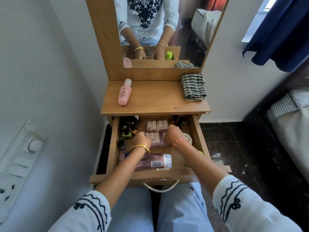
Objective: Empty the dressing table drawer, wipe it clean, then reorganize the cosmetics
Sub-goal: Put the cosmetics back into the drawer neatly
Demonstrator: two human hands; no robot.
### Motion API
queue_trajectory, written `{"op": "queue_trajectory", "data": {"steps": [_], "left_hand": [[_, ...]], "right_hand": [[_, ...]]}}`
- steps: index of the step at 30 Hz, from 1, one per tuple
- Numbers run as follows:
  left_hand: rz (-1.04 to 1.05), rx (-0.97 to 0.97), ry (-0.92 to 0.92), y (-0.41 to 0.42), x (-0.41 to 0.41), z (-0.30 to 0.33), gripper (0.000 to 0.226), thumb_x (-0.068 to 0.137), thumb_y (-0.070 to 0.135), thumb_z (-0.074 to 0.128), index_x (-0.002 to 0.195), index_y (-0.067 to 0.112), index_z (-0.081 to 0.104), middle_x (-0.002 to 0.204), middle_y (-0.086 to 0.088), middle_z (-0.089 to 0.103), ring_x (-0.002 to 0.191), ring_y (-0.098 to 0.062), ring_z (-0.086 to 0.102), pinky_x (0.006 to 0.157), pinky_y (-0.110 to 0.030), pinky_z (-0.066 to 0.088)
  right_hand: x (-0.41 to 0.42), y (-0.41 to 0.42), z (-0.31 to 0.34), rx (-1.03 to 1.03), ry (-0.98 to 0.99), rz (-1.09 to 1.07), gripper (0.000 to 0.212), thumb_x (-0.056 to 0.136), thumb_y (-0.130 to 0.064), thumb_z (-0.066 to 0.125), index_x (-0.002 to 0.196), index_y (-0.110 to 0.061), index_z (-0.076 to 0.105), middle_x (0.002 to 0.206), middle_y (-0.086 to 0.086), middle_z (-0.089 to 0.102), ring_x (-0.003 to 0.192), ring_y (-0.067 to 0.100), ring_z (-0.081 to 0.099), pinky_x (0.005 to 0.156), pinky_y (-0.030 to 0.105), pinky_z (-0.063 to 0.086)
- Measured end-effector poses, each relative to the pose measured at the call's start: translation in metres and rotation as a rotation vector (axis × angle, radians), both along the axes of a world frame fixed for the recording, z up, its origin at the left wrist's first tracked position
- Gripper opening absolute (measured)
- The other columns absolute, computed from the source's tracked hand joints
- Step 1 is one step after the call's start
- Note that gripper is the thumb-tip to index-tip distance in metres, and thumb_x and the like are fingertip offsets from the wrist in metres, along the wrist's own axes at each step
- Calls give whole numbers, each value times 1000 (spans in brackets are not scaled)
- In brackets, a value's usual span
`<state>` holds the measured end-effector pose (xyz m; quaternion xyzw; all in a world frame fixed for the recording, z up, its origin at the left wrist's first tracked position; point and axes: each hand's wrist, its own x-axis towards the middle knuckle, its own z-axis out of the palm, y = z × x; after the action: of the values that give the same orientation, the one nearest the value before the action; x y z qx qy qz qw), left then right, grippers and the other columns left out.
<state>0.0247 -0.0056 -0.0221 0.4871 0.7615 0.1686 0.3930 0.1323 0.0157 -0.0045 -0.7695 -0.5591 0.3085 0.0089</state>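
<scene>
Both hands (pixel 157 136) grip the lipstick tray (pixel 156 131) inside the drawer (pixel 197 131).

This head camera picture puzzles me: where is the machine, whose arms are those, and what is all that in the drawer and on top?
There is no machine here. A person wears one camera on the head, looking down at their own arms. The left hand and right hand both reach into the open drawer of a dressing table, fingers curled at the two ends of a clear case of small tubes; the grip itself is hidden. Around it lie dark nail polish bottles, a round compact and a lying bottle. On top stand a pink bottle and a folded striped cloth. The mirror repeats the scene.
</scene>
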Motion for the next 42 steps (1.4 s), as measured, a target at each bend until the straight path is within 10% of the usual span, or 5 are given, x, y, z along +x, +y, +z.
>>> {"op": "queue_trajectory", "data": {"steps": [14, 18, 28, 34, 42], "left_hand": [[-58, 26, -114, 1, -2, 5, 49, 93, 4, 40, 141, 7, 34, 146, -13, 39, 130, -30, 42, 103, -32, 37], [-57, 164, -163, -2, -4, 9, 37, 93, 8, 40, 126, 12, 55, 123, -12, 62, 82, -17, 60, 65, -24, 46], [243, 607, -382, 3, -36, 68, 21, 91, 6, 45, 90, 14, 64, 75, 1, 65, 67, -8, 62, 64, -18, 54], [377, 648, -320, 27, -61, 83, 24, 88, 3, 47, 101, 11, 67, 108, -7, 65, 98, -21, 60, 79, -26, 47], [366, 468, -347, 56, -70, 71, 39, 93, 10, 44, 132, 8, 49, 139, -7, 50, 129, -23, 45, 107, -29, 33]], "right_hand": [[7, -13, -5, 86, -45, 62, 35, 90, -7, 55, 124, -1, 49, 122, 17, 58, 114, 29, 57, 95, 34, 48], [7, -13, 10, 142, 16, 58, 30, 89, -9, 58, 118, -1, 57, 113, 15, 63, 103, 27, 62, 82, 28, 50], [-19, 16, 81, 398, 213, 94, 21, 89, -11, 57, 108, -12, 66, 107, 8, 65, 83, 18, 60, 69, 24, 48], [-55, 45, 87, 383, 398, 88, 17, 89, -10, 56, 99, 0, 66, 93, 12, 69, 72, 19, 62, 81, 33, 56], [-94, 79, 74, 282, 408, 96, 27, 89, -19, 55, 65, -14, 45, 85, 11, 60, 63, 21, 56, 58, 27, 48]]}}
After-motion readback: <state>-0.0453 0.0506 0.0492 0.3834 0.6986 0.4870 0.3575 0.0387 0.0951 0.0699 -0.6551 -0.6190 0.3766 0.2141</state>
